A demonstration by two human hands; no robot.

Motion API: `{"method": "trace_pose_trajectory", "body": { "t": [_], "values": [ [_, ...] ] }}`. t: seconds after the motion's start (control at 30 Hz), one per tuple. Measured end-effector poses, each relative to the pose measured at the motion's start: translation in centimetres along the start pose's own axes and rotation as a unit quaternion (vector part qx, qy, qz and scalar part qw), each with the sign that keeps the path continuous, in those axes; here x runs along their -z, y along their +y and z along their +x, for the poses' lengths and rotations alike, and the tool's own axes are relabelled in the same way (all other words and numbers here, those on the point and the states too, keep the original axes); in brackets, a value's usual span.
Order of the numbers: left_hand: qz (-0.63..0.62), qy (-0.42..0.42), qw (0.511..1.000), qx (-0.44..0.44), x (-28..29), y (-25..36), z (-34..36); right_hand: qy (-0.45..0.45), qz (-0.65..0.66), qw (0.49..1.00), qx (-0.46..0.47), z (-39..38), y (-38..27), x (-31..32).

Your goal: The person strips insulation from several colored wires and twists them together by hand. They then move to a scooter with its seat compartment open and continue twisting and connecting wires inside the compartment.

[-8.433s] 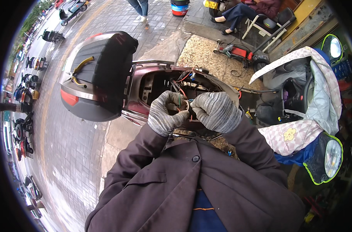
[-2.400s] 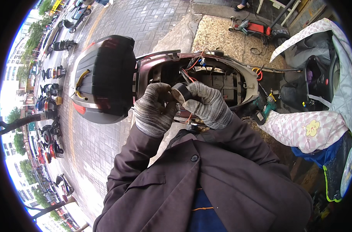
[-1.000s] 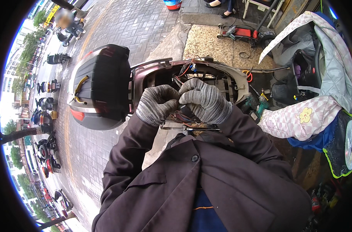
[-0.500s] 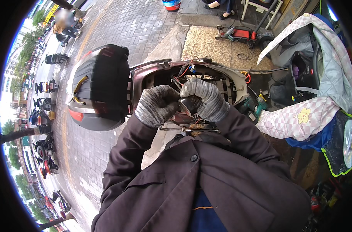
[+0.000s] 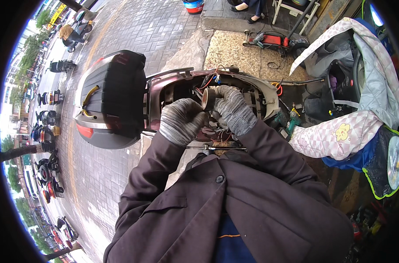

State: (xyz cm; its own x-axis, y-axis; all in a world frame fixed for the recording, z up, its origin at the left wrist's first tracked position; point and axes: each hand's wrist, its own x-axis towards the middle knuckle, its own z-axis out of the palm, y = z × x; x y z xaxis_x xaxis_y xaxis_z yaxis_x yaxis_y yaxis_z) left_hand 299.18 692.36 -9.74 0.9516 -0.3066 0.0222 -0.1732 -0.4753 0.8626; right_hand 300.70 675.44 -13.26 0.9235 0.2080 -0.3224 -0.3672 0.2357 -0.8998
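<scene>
Left hand (image 5: 182, 120), at ten o'clock, is curling beside the tape roll (image 5: 211, 99), its grip unclear; at twelve, wires (image 5: 208, 82) are lying exposed; at two, the right hand (image 5: 235, 109) is clamping that roll over the uncovered scooter body (image 5: 271, 103).

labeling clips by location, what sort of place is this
Probably a roadside scooter repair spot: a scooter stands with its body opened up, what looks like a red floor jack sits on the ground nearby, and parked two-wheelers line the street.
</scene>
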Motion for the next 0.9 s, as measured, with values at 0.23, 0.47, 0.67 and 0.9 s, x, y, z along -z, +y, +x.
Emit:
{"method": "trace_pose_trajectory", "body": {
  "t": [0.23,0.47,0.67,0.9],
  "values": [
    [-0.088,-0.029,0.994,0.063,0.9,0.1,-0.2,-0.077,-0.134,0.981,0.119,-1.3,-0.5,1.3],
    [0.213,0.094,0.958,-0.17,0.2,0.7,0.0,0.013,-0.202,0.968,0.151,-0.1,0.6,1.2],
    [-0.059,-0.011,0.997,0.046,0.8,0.7,-0.1,-0.034,-0.19,0.95,0.244,-1.0,-0.3,1.4],
    [-0.284,-0.051,0.946,0.15,1.6,0.0,0.3,-0.065,-0.393,0.801,0.447,-1.9,-0.6,1.9]
  ]
}}
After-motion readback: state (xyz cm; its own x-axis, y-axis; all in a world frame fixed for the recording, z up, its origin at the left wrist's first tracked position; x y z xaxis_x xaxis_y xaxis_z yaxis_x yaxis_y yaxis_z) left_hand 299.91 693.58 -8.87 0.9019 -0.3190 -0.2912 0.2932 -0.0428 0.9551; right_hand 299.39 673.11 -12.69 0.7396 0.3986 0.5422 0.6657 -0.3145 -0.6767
